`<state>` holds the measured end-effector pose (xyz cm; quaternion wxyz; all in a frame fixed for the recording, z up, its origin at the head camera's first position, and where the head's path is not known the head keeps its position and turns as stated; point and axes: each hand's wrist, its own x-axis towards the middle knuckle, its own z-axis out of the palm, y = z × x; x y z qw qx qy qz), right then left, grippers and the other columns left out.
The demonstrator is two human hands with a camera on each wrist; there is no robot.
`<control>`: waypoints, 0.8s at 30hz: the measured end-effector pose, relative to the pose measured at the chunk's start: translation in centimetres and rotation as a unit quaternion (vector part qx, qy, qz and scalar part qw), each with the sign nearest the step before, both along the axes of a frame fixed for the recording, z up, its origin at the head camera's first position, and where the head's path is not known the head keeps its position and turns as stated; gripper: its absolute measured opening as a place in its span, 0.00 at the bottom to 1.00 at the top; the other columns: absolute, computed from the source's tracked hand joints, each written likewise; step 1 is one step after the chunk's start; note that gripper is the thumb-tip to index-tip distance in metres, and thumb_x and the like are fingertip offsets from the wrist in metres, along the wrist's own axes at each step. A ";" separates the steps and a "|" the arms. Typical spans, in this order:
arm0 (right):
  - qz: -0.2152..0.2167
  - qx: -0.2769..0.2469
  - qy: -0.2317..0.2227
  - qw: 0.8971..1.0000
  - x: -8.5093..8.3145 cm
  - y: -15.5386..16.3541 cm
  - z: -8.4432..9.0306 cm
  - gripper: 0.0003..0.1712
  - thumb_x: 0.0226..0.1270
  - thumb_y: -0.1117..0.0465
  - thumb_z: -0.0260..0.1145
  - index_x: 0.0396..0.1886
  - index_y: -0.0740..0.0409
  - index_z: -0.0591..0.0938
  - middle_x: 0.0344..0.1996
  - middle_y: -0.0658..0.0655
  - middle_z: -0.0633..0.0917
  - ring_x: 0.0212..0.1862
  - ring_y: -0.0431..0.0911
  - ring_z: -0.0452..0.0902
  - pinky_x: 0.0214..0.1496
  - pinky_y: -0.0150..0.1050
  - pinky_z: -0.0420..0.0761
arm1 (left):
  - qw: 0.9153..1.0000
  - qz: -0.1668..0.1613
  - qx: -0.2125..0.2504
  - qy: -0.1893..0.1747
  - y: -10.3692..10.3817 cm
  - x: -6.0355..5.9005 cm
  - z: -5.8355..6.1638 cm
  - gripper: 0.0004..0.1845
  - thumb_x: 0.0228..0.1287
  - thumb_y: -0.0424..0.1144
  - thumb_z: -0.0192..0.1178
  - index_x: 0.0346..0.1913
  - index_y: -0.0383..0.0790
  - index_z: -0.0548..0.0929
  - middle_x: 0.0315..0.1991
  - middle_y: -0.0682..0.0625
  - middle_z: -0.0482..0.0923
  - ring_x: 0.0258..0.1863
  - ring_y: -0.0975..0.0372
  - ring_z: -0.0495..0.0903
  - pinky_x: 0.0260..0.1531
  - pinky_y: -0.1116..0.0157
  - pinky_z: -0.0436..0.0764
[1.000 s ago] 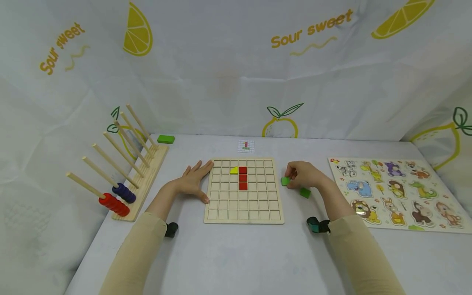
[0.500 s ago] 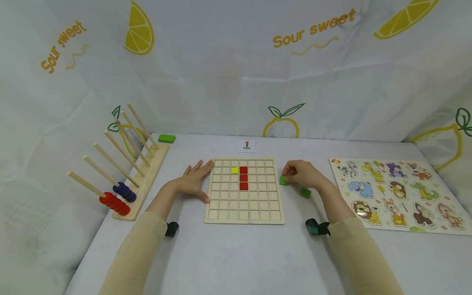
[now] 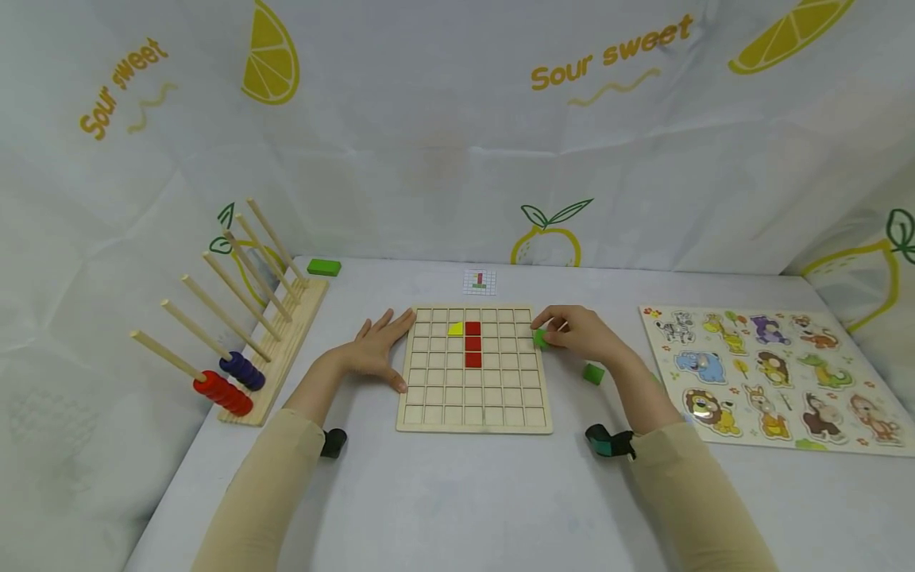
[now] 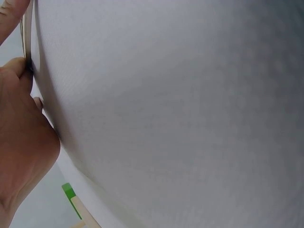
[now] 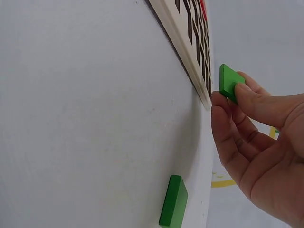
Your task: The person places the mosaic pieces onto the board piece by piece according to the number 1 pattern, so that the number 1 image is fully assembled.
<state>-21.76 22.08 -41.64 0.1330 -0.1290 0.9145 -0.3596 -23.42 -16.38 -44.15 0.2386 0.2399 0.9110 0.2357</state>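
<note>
Two hands at the grid board (image 3: 473, 413) on the white table (image 3: 457, 492). Left hand (image 3: 376, 349) flat, fingers straight, against the board's nine o'clock edge. Right hand (image 3: 581, 335) pinching a green tile (image 3: 540, 339) at the board's three o'clock edge. Second green tile (image 3: 592, 373) lying at five o'clock from the pinched one.

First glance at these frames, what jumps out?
The wooden grid board at table centre, with a column of three red tiles and one yellow tile beside the top one. The right hand pinches a green tile at the board's right edge, while the left hand rests flat against its left edge. An animal puzzle lies right, a peg rack left.
</note>
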 end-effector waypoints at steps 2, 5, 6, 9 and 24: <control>-0.002 -0.005 -0.001 1.000 0.0 -0.3 0.1 0.13 0.69 0.67 0.60 0.50 0.57 0.84 0.37 0.59 0.82 0.38 0.47 0.76 0.37 0.35 0.77 | 1.000 0.001 -0.002 0.001 0.0 0.0 0.0 0.72 0.39 0.52 0.80 0.80 0.45 0.39 0.83 0.49 0.32 0.82 0.46 0.27 0.76 0.38 0.28; 0.000 -0.008 -0.002 1.000 0.1 -0.9 0.2 0.12 0.69 0.66 0.61 0.50 0.57 0.84 0.37 0.58 0.82 0.39 0.47 0.76 0.38 0.35 0.77 | 1.000 0.002 -0.001 0.000 -0.1 0.0 0.0 0.72 0.40 0.52 0.80 0.80 0.45 0.39 0.83 0.49 0.32 0.82 0.46 0.27 0.76 0.38 0.28; 0.002 -0.008 -0.001 1.000 0.1 -1.2 0.2 0.12 0.69 0.66 0.61 0.50 0.57 0.84 0.37 0.58 0.82 0.39 0.47 0.76 0.37 0.35 0.77 | 1.000 0.002 0.000 0.001 -0.1 -0.1 -0.1 0.72 0.40 0.52 0.80 0.80 0.45 0.39 0.83 0.49 0.32 0.81 0.46 0.27 0.76 0.38 0.28; 0.011 -0.012 0.000 1.000 0.1 -2.0 0.2 0.12 0.68 0.66 0.62 0.49 0.57 0.84 0.36 0.58 0.81 0.38 0.47 0.75 0.37 0.35 0.76 | 1.000 0.003 0.004 0.002 -0.1 -0.1 -0.1 0.72 0.39 0.52 0.80 0.80 0.44 0.39 0.83 0.48 0.33 0.81 0.46 0.28 0.76 0.38 0.28; 0.052 -0.039 0.018 0.998 0.8 -6.1 0.2 0.10 0.67 0.66 0.64 0.46 0.56 0.84 0.36 0.56 0.80 0.35 0.46 0.75 0.40 0.36 0.76 | 1.000 0.001 0.007 0.004 -0.2 -0.2 -0.4 0.72 0.39 0.53 0.80 0.80 0.44 0.39 0.83 0.48 0.33 0.81 0.46 0.28 0.76 0.38 0.28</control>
